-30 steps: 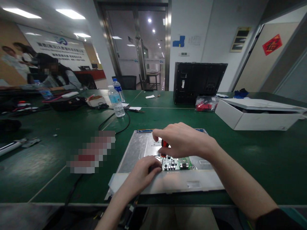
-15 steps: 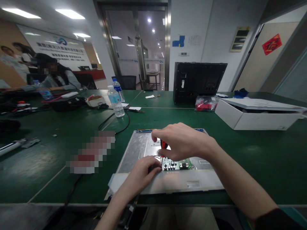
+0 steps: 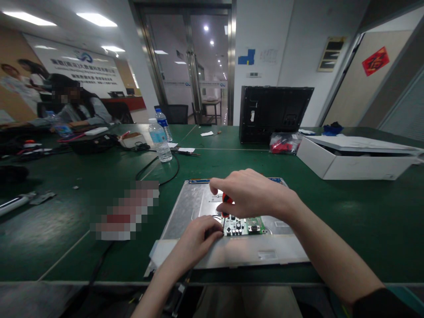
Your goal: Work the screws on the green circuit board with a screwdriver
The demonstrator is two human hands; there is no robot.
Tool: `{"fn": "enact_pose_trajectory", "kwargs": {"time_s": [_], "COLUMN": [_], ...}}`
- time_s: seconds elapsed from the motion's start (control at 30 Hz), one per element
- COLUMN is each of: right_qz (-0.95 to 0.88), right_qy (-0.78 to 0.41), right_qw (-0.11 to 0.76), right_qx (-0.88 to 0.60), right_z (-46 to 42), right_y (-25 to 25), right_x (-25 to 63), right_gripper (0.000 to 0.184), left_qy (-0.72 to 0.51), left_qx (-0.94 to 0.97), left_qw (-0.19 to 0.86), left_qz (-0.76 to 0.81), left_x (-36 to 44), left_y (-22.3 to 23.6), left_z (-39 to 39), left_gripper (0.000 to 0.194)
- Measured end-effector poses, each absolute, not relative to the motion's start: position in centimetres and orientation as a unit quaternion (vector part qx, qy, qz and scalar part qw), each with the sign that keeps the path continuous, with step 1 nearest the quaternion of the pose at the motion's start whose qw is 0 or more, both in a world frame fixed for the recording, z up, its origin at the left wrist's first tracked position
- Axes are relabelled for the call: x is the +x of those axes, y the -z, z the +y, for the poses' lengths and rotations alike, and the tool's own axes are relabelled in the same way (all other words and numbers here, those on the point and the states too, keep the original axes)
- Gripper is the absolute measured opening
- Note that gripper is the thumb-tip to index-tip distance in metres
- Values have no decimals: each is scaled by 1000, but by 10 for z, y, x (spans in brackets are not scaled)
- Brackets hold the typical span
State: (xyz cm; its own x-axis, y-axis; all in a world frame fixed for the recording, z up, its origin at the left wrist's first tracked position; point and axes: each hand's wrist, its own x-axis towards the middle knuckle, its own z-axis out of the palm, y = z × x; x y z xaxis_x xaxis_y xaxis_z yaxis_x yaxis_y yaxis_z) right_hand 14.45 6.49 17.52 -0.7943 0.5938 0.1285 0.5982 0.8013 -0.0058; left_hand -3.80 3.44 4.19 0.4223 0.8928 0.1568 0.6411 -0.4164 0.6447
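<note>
A screwdriver [image 3: 226, 199] with a red and black handle stands nearly upright in my right hand [image 3: 248, 194], its thumb and fingers closed round the handle. Its shaft points down at the left edge of a green circuit board [image 3: 243, 226]. My left hand [image 3: 202, 234] rests beside that edge, with curled fingertips close together by the shaft's lower end; whatever they pinch is hidden. The board sits on a flat silver metal panel [image 3: 179, 205], whose near side carries a pale strip [image 3: 238, 254]. My right hand covers part of the panel's far half.
Two water bottles [image 3: 160, 140] stand beyond the panel on the left, near a black cable. A blurred-out reddish item [image 3: 132, 210] lies to the left. Back right are a black monitor housing [image 3: 274, 115], a bag of red parts [image 3: 284, 143] and a white box [image 3: 347, 161]. A person [image 3: 79, 101] sits far left.
The right thumb and fingers have shifted slightly on the screwdriver handle, which shows more red now. My left hand and the panel stay where they were. The seated person's arm has moved.
</note>
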Motion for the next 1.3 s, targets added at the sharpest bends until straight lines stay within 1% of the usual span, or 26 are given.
{"fn": "enact_pose_trajectory", "kwargs": {"time_s": [0.23, 1.1, 1.3], "right_qz": [-954, -948, -949], "right_qy": [-5, 18, 19], "right_qw": [65, 57, 74], "right_qx": [-293, -314, -305], "right_z": [63, 66, 67], "right_y": [-176, -175, -174], "right_x": [146, 143, 144], "right_gripper": [23, 25, 23], "left_qy": [-248, -250, -246], "left_qx": [802, 798, 797], "left_qw": [251, 259, 263], "left_qz": [482, 483, 486], "left_x": [-38, -37, -37], "left_y": [-42, -44, -42], "left_z": [35, 34, 35], "left_gripper": [11, 11, 10]}}
